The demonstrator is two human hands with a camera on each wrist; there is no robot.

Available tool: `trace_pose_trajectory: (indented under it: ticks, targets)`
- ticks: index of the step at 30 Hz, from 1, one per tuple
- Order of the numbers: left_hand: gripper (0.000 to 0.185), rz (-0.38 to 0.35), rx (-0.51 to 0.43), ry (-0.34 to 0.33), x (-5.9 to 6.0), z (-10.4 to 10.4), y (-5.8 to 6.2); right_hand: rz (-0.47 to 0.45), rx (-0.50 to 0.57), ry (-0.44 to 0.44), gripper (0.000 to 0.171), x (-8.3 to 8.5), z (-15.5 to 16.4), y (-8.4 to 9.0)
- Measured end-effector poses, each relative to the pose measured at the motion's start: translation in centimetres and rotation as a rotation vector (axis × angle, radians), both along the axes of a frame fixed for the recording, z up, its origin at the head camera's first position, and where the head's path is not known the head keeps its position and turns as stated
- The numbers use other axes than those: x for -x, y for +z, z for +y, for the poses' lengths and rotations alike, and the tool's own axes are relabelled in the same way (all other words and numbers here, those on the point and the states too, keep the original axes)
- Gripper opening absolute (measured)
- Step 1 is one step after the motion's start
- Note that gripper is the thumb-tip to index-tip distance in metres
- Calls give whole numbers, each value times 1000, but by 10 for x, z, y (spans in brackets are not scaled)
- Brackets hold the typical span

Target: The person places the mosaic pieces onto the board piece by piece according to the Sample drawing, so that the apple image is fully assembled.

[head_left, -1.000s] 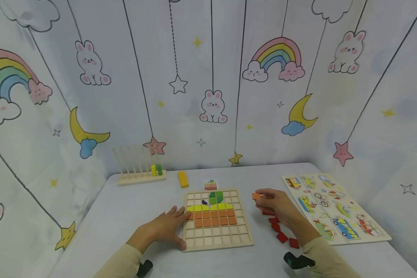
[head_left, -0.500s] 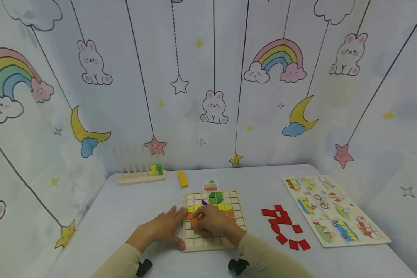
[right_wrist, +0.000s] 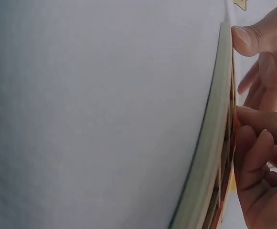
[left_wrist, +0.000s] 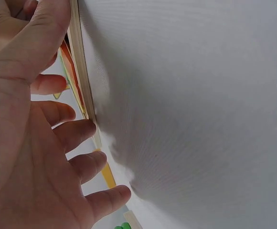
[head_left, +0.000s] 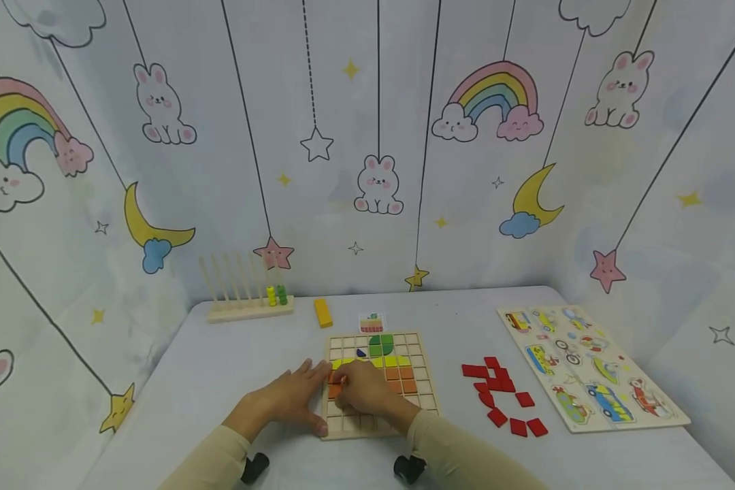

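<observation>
Now right hand [head_left: 363, 389] on grid board [head_left: 427, 398]

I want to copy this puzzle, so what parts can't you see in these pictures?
- Head view: the right hand covers the grid board's left squares and any tile it holds.
- Head view: the small pattern card is too tiny to read.
- Wrist views: the board shows edge-on only; its tiles are hidden.

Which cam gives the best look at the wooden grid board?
Head view: the whole grid board shows from above, cells and coloured tiles visible, left hand at its edge. Both wrist views catch only its edge side-on.
</observation>
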State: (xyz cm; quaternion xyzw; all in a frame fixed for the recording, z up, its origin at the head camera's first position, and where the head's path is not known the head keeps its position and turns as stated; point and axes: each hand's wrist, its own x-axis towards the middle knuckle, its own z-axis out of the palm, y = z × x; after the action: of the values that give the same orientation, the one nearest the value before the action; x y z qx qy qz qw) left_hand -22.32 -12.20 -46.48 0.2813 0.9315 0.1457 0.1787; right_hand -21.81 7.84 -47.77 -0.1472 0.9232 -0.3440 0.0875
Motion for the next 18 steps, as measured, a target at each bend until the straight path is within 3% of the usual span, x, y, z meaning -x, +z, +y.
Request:
trace_pose_trajectory:
  ticks: [5, 10, 14, 18]
  targets:
    - [119, 2, 19, 0, 1, 1, -3, 15, 107, -44, 30, 6, 35, 11]
    - [114, -10, 16, 18, 3, 0, -7, -48, 239, -200, 35, 18, 116, 27]
    - [108, -12, 7, 18, 3, -1, -8, -45, 139, -341, 36, 22, 200, 32]
    - [102, -13, -16, -5, 3, -4, -5, -104, -50, -390, 37, 20, 266, 27]
